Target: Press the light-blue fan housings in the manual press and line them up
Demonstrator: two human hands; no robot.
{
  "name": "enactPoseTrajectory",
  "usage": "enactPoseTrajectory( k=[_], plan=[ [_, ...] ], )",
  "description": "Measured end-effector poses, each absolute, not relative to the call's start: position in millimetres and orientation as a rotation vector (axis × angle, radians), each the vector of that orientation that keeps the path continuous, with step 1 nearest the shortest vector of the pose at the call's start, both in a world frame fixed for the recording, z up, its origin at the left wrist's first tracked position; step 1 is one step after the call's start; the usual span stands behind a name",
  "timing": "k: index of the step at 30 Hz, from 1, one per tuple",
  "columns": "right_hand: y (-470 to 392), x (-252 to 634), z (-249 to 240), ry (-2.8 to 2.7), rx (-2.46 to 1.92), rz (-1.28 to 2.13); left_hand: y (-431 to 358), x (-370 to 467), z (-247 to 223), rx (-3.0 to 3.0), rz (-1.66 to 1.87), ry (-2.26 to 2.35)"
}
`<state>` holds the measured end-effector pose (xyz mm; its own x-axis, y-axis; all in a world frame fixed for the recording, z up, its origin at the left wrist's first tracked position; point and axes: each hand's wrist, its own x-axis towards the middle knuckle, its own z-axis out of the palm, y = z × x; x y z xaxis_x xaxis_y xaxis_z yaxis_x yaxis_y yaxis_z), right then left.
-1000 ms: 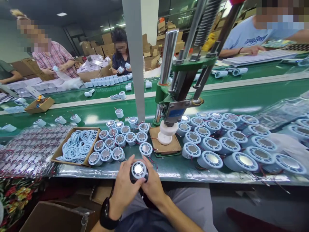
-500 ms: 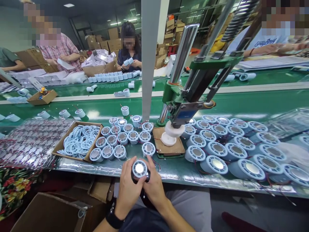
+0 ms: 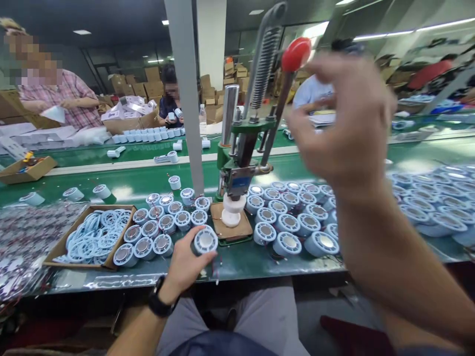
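My left hand (image 3: 189, 259) grips a light blue round housing (image 3: 206, 240) with a silver disc in its top, just left of the press base. My right hand (image 3: 345, 113) is raised, blurred, its fingers apart beside the red knob (image 3: 296, 54) of the press lever. The green hand press (image 3: 241, 180) stands upright. Its white upper pad (image 3: 234, 203) sits low over the white holder (image 3: 230, 218) on a brown board (image 3: 241, 231). Similar housings (image 3: 287, 243) stand in rows to the right, and another group (image 3: 144, 247) stands to the left.
A cardboard box (image 3: 129, 217) of light blue rings is at the left, beside wrapped parts (image 3: 44, 227). A grey post (image 3: 185, 89) rises behind the bench. Across the green belt (image 3: 144, 173), people handle parts near cartons. A small tool box (image 3: 29, 170) lies far left.
My right hand has left the housing and risen to the lever knob. My left hand alone holds the housing, now nearer the press. The view has turned right.
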<state>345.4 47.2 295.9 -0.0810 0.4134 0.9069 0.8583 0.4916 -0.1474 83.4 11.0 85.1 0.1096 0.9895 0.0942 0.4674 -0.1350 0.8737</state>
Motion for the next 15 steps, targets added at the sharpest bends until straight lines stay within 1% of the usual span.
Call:
enactPoseTrajectory(
  k=[1,3,5,6,10,13,15],
  plan=[
    [69.1,352.4,320.8,-1.605,-1.098,-0.495,25.8,93.9,90.7,1.728,0.972,1.399],
    [110.6,359.4,350.5,-1.558,-1.037,-0.24,55.5,116.3,94.3,1.766,1.006,1.324],
    [142.4,359.8,356.8,-1.544,-0.955,-0.024,80.9,137.3,91.2,1.776,1.041,1.239],
    [153.7,358.7,354.2,-1.531,-0.927,0.027,90.8,146.5,88.8,1.772,1.054,1.19],
    [175.9,353.8,340.9,-1.436,-0.832,0.025,108.9,171.7,81.4,1.705,1.023,1.017],
    [173.4,353.0,351.5,-1.431,-0.857,0.044,105.0,174.9,80.7,1.648,0.932,0.933],
    [154.4,354.2,359.3,-1.427,-0.927,0.084,101.0,166.7,83.1,1.678,0.887,0.9]
  ],
)
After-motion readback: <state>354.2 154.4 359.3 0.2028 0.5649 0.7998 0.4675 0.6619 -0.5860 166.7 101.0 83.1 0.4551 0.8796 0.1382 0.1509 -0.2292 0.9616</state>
